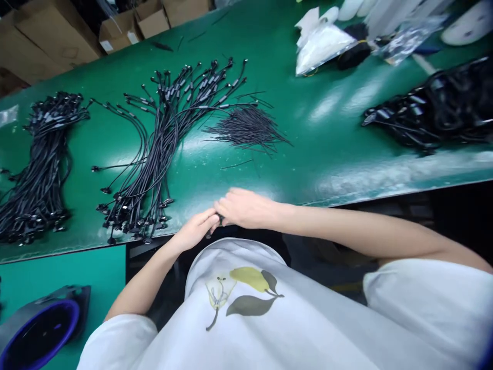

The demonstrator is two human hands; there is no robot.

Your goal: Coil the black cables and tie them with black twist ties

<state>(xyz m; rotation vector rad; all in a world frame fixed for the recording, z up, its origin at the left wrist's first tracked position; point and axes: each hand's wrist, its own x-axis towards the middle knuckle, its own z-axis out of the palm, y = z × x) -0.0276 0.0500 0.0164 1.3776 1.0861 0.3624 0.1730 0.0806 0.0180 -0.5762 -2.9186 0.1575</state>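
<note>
At the near edge of the green bench mat (308, 154), both hands meet over a small black cable end (219, 220).
The fingers of the left hand (196, 230) and right hand (244, 208) curl closed around it, mostly hiding it; which fingers grip it cannot be told. Just beyond lie bundles of black connector cables (164, 149) and a heap of short black wires (248, 128).

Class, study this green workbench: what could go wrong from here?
The small dark piece between the left hand and right hand could slip past the edge of the green workbench and drop. The black cable bundle, its connector ends near that edge, might slide off. The thin loose black wires nearby could tangle with it.
</note>
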